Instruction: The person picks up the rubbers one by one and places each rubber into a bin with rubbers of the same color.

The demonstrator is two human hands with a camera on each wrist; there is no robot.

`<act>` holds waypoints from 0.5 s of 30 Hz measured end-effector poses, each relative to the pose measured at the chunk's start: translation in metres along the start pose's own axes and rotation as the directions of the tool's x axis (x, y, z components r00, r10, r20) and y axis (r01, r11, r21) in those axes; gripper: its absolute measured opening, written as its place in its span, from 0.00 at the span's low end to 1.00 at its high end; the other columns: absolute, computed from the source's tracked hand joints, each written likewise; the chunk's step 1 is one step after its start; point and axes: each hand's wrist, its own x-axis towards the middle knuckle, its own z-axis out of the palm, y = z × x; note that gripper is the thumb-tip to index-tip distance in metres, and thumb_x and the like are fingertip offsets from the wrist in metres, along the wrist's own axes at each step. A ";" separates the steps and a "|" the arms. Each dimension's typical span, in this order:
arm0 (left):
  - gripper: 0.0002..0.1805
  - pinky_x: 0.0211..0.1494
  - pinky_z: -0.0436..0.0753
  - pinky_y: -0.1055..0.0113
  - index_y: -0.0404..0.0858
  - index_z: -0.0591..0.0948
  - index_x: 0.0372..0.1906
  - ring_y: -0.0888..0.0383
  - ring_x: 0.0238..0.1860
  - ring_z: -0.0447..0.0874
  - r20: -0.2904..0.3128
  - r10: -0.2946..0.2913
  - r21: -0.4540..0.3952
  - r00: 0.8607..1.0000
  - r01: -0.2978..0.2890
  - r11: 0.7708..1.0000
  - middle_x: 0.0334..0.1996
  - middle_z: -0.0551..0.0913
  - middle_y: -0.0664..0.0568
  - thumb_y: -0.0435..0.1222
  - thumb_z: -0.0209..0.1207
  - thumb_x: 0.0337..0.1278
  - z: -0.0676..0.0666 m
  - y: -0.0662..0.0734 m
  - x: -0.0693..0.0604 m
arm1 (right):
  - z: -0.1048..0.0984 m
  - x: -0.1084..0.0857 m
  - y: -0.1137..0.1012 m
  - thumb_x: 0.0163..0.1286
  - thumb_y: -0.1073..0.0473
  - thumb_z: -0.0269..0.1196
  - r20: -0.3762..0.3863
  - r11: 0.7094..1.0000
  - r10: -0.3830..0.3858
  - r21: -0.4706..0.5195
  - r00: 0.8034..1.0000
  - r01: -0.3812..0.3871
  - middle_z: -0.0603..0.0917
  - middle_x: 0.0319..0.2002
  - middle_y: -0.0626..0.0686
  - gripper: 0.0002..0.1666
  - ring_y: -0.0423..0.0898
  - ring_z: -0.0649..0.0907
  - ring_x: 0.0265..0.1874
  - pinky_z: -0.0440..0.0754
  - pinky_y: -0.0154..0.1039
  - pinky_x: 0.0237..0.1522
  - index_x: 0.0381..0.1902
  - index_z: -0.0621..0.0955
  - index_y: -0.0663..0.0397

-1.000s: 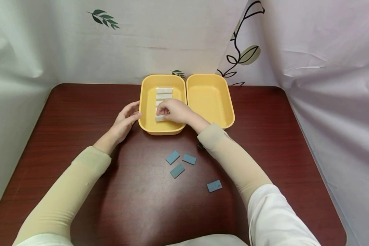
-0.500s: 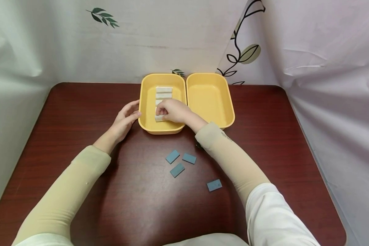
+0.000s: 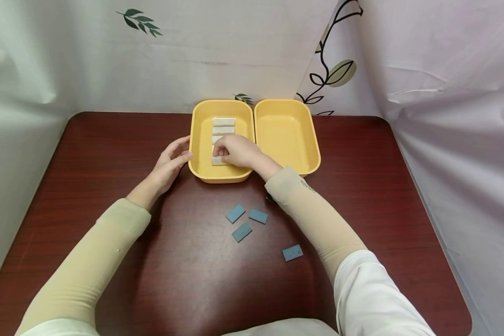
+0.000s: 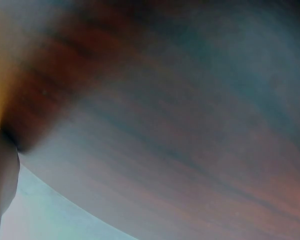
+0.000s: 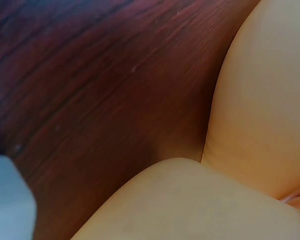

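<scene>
Two yellow trays stand side by side at the back of the table. In the left tray [image 3: 196,161], several small white rectangular blocks [image 3: 224,122] lie in a row running from back to front. My right hand [image 3: 240,151] reaches over this tray with curled fingers and pinches the front white block [image 3: 217,161]; the fingertips partly hide it and the blocks behind it. My left hand [image 3: 170,163] touches the left tray's outer left side, its thumb at the rim and its fingers loosely extended along the wall.
The right yellow tray [image 3: 285,140] stands against the left one. Several blue-grey rectangular tiles [image 3: 236,213] lie on the dark red table [image 3: 185,280] in front of the trays, one [image 3: 292,252] apart near the right forearm. A white curtain [image 3: 172,60] hangs behind.
The front white block under my right fingers has turned very slightly and sits more level with the row. Both hands stay in nearly the same place.
</scene>
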 end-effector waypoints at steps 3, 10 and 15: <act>0.31 0.65 0.75 0.77 0.37 0.63 0.81 0.61 0.62 0.74 0.001 0.000 0.000 1.000 0.000 1.000 0.62 0.75 0.57 0.29 0.52 0.79 0.000 0.000 0.000 | 0.000 0.000 -0.001 0.74 0.69 0.64 -0.007 1.000 0.014 0.001 1.000 -0.014 0.88 0.45 0.52 0.10 0.45 0.83 0.46 0.81 0.39 0.56 0.48 0.88 0.54; 0.31 0.65 0.74 0.77 0.37 0.63 0.81 0.61 0.62 0.74 -0.001 0.005 -0.001 1.000 -0.005 1.000 0.62 0.75 0.57 0.29 0.52 0.79 -0.001 -0.001 -0.001 | 0.002 -0.001 -0.002 0.74 0.68 0.64 -0.029 0.999 0.052 -0.004 0.998 -0.052 0.89 0.45 0.50 0.11 0.44 0.84 0.46 0.82 0.39 0.55 0.48 0.89 0.51; 0.31 0.65 0.75 0.77 0.36 0.63 0.81 0.61 0.62 0.74 0.002 0.011 -0.001 1.000 -0.011 1.000 0.63 0.75 0.56 0.29 0.52 0.79 0.000 0.000 -0.001 | 0.001 -0.001 -0.003 0.74 0.67 0.65 -0.031 0.997 0.073 -0.013 0.997 -0.073 0.89 0.45 0.50 0.12 0.44 0.84 0.46 0.82 0.39 0.54 0.49 0.89 0.50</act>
